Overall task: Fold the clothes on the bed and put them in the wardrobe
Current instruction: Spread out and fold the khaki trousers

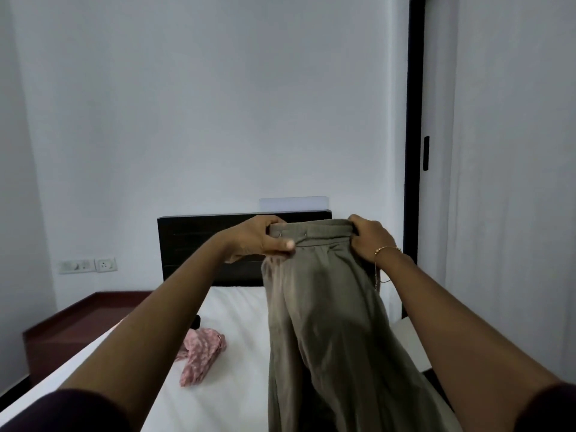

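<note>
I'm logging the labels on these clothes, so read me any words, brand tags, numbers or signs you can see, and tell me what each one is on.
None: no text can be read in this view.
Olive garment, held up by its waistband by the left hand and right hand: no tag or print shows.
Pink patterned cloth on the bed: a pattern only, no lettering.
Wall switch plate: no markings legible.
</note>
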